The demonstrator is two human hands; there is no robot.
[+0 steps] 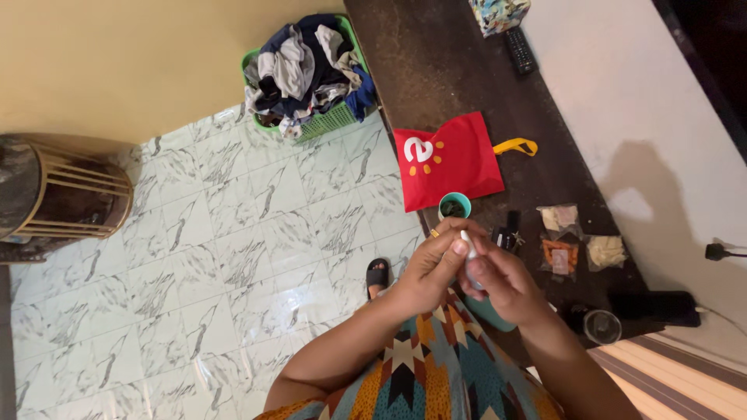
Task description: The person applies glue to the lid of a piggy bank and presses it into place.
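Observation:
Both my hands meet in front of my patterned dress, at the near edge of a dark counter (459,85). My left hand (432,268) pinches the top of a small white tube-like thing (469,253), and a gold ring shows on one finger. My right hand (502,284) wraps around the lower part of the same white thing. Just beyond my fingers a small teal cup (454,205) with dark contents stands on the counter, next to a red cloth bag (447,159) with a yellow handle.
Three small plastic packets (576,245) of snacks lie on the counter to the right, with a clear glass (602,327) and a black oblong object (657,307) nearer. A remote (520,50) lies farther away. A green laundry basket (307,70) and a wooden stand (66,194) are on the marble-tiled floor.

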